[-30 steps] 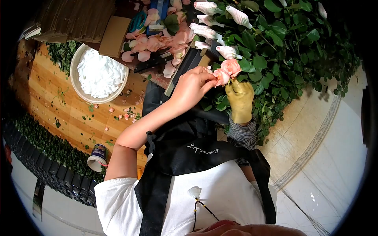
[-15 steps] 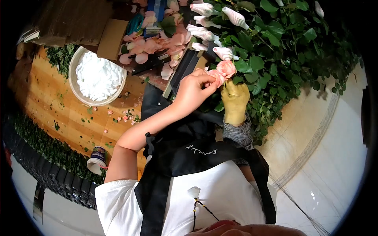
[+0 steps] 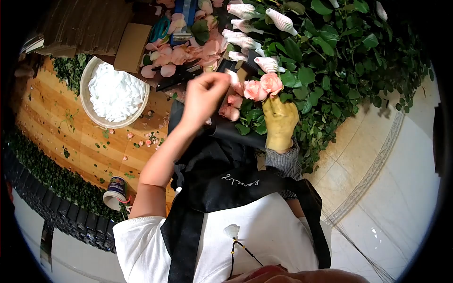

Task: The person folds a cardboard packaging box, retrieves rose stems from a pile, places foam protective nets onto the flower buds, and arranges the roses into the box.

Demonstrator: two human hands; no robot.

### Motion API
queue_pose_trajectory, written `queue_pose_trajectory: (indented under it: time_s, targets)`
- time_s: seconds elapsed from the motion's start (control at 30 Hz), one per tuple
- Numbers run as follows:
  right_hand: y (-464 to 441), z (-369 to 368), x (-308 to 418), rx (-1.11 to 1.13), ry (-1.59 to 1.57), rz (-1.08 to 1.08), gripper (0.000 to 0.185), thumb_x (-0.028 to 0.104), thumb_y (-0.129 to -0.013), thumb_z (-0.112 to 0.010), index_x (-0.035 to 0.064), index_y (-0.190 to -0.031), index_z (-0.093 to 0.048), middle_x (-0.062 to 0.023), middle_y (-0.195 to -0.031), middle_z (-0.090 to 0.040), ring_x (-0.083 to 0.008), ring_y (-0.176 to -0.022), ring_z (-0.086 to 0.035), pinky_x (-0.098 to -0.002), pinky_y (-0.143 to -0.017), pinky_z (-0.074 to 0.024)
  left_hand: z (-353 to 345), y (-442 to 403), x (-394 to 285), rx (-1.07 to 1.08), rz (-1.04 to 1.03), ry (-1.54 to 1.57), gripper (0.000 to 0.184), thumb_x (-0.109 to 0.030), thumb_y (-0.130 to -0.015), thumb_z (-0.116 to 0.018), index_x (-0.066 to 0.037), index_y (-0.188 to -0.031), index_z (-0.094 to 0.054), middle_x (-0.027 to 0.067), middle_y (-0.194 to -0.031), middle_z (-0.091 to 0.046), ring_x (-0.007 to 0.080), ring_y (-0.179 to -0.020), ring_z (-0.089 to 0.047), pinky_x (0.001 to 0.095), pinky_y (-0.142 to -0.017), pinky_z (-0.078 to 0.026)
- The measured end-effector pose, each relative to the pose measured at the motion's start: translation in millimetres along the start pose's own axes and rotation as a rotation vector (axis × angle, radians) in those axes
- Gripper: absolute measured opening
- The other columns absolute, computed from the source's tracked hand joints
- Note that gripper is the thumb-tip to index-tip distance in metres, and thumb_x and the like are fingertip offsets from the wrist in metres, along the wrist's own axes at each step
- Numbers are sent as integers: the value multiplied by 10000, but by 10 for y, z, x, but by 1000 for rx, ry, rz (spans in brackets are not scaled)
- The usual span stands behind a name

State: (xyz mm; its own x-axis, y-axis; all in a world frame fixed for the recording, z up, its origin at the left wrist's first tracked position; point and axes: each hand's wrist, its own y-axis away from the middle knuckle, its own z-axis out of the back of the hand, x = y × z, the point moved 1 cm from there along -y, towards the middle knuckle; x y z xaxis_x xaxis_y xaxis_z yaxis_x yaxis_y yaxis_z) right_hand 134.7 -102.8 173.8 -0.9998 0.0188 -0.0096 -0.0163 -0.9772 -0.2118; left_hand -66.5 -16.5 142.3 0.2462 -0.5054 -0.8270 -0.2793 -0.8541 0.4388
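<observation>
My left hand [image 3: 205, 94], bare and slightly blurred, is raised left of the pink roses with its fingers pinched together. A pale pinkish piece [image 3: 231, 77] shows at its fingertips; whether it is held is unclear. In a yellow glove, my right hand [image 3: 280, 120] is closed just below an open pink rose [image 3: 271, 84], on its stem, which is mostly hidden. A second open rose [image 3: 255, 90] touches the first on its left. More pink roses [image 3: 229, 112] lie lower left, beside green leaves. Above are several buds in white net sleeves [image 3: 269, 64].
A round tub [image 3: 84, 87] of white net sleeves stands left on the wooden floor. Loose pink petals [image 3: 179, 54], a blue tool [image 3: 185, 14] and cardboard [image 3: 132, 47] are at the top. Dense foliage [image 3: 330, 70] fills the upper right. A cup [image 3: 115, 193] lies lower left.
My left hand has moved away from the roses, up and to the left, uncovering more roses at the lower left. My gloved right hand has shifted slightly left and stays closed below the rose.
</observation>
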Motion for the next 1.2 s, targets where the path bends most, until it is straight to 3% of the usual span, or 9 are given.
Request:
queue_pose_trajectory:
  time_s: [0.23, 0.47, 0.57, 0.63, 0.67, 0.8, 0.87, 0.97, 1.2]
  targets:
    - [-81, 103, 86, 21, -33, -77, 89, 119, -753, -754, 121, -840, -733, -52, -535, -542, -232, -482, -519, -363, -546, -438, 901, -308, 36, -429, -147, -715, 311, -272, -927, -710, 32, -867, -703, 127, -639, -624, 182, -535, -539, 322, -541, -437]
    - [4, -9, 90, -24, -36, -60, 30, 90, -757, -744, 81, -756, -716, -52, -671, -626, -210, -487, -503, -346, -503, -399, 234, -47, 3, 105, -307, -447, 176, -139, -928, -638, 11, -963, -723, 146, -931, -715, 268, -822, -703, 336, -743, -536]
    - [-61, 71, 132, -50, -35, 59, 47, 91, -765, -745, 67, -805, -737, -53, -732, -670, -202, -506, -529, -343, -496, -404, -72, 103, -119, 326, -62, -323, 161, -102, -957, -610, 17, -995, -710, 92, -922, -683, 143, -705, -656, 275, -660, -512]
    - [-56, 60, 128, -61, -25, 76, 87, 96, -767, -748, 64, -849, -746, -56, -758, -685, -205, -514, -542, -342, -507, -416, -168, 101, -53, 319, -204, -419, 163, -113, -960, -610, 4, -1007, -714, 95, -923, -673, 136, -624, -640, 279, -604, -498]
    - [-46, 51, 121, -71, -12, 92, 129, 100, -769, -751, 61, -892, -755, -59, -785, -700, -207, -523, -554, -341, -518, -428, -201, 114, -44, 280, -208, -421, 168, -156, -906, -650, -40, -999, -729, 100, -935, -685, 273, -685, -658, 360, -650, -518]
    - [3, 18, 103, -59, -64, -8, 181, 97, -775, -747, 58, -951, -753, -63, -778, -696, -213, -546, -579, -341, -544, -447, -249, 129, -49, 284, -196, -465, 181, -181, -905, -670, -44, -1001, -741, 105, -879, -699, 276, -683, -665, 360, -649, -523]
    - [-13, 28, 128, -59, -125, -99, 234, 96, -759, -750, 66, -991, -753, -62, -741, -679, -226, -538, -557, -347, -564, -455, -261, 132, -3, 359, -128, -396, 216, -181, -958, -663, -1, -1057, -732, 55, -759, -686, 84, -606, -593, 274, -592, -484]
    - [76, -45, 62, -27, -90, -111, 282, 98, -737, -752, 82, -1018, -762, -66, -701, -655, -238, -529, -530, -359, -577, -463, -276, 128, 24, 401, -28, -343, 226, -192, -952, -679, -1, -1059, -737, 23, -701, -663, 43, -631, -549, 252, -593, -471]
    - [73, -44, 80, -49, -72, -109, 333, 101, -724, -745, 100, -1056, -765, -66, -692, -647, -238, -562, -543, -361, -592, -469, -301, 102, 156, 456, 127, -126, 256, -233, -939, -678, 7, -996, -745, 59, -702, -681, 116, -633, -630, 292, -632, -502]
